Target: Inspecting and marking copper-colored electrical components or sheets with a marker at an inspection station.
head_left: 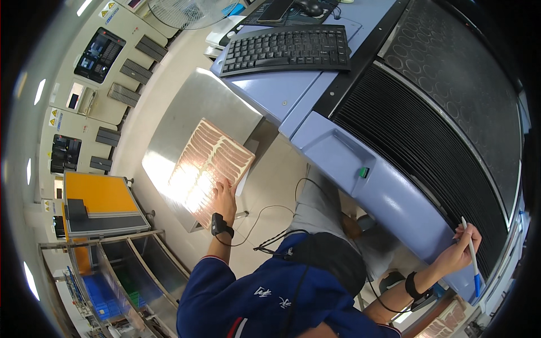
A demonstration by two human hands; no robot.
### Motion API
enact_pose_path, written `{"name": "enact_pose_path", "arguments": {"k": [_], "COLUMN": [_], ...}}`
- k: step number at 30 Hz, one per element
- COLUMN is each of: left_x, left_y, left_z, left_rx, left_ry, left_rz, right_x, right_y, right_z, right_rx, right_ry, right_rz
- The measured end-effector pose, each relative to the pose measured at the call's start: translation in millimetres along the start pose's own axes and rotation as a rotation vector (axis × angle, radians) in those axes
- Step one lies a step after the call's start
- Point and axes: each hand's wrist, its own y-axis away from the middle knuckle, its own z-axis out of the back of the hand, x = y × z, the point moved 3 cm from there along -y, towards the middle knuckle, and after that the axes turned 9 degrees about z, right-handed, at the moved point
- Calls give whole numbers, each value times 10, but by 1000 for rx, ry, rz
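Observation:
A copper-coloured panel (pixel 211 149) with rows of pale-edged strips lies on a shiny metal table (pixel 197 93), to the left of my body. My left hand (pixel 224 198) rests on its near right edge, with the fingers stretched out over the surface; the thumb is hard to make out. At the right, my right hand (pixel 457 250) pinches a white pen (pixel 473 260) with a blue end pointing down toward me. This hand is over the front edge of a blue machine (pixel 377 194), beside its black ribbed bed (pixel 417 127).
A black keyboard (pixel 287 49) and a mouse (pixel 309 7) sit on the machine's far left part. A small green piece (pixel 364 172) is by a recess in its front. Cords hang from my wristbands. To the left stand a yellow-topped cart (pixel 98 191) and a metal rack (pixel 127 242).

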Motion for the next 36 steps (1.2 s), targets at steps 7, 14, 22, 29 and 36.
{"name": "enact_pose_path", "arguments": {"k": [7, 14, 22, 29, 36], "left_x": [10, -538, -1067, -1143, -996], "left_y": [-4, -648, -1438, -1244, -1471], "left_z": [56, 159, -393, 233, -277], "left_rx": [102, -165, 160, 164, 189], "left_ry": [-1, 141, -301, -46, -55], "left_rz": [89, -457, -888, -996, -821], "right_x": [6, 29, 29, -226, -375], "right_y": [16, 68, 362, 966, 2638], "right_z": [-18, -82, 1133, 2763, 4160], "right_rx": [10, 27, -301, -480, 111], "right_ry": [-13, -10, 105, 638, 1623], "right_rz": [6, 0, 32, -341, -686]}}
